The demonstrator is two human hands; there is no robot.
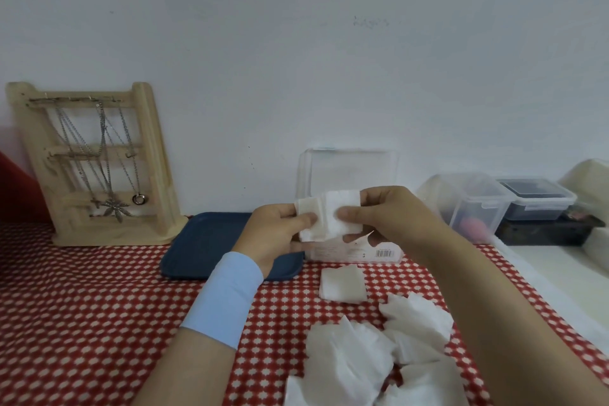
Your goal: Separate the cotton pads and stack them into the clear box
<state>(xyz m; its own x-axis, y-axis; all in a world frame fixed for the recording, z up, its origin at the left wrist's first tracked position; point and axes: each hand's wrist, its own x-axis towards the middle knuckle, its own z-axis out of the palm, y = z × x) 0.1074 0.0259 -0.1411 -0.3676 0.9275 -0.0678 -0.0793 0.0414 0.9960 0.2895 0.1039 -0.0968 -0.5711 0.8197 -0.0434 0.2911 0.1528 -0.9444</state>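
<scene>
Both hands hold a small bunch of white cotton pads (pixel 329 216) up in front of the clear box (pixel 352 254). My left hand (pixel 280 234) pinches the bunch's left edge and my right hand (pixel 389 212) pinches its right side, thumbs on the near face. The clear box stands behind them with its lid (pixel 349 171) raised against the wall. A neat little stack of pads (pixel 342 283) lies on the cloth just in front of the box. A loose heap of pads (pixel 379 353) is spread at the near right.
A dark blue tray (pixel 204 244) lies left of the box. A wooden stand (pixel 99 165) with hanging necklaces is at the back left. Lidded plastic containers (pixel 478 204) and a black case (pixel 543 231) stand at the back right. A red patterned cloth (pixel 99 306) covers the table.
</scene>
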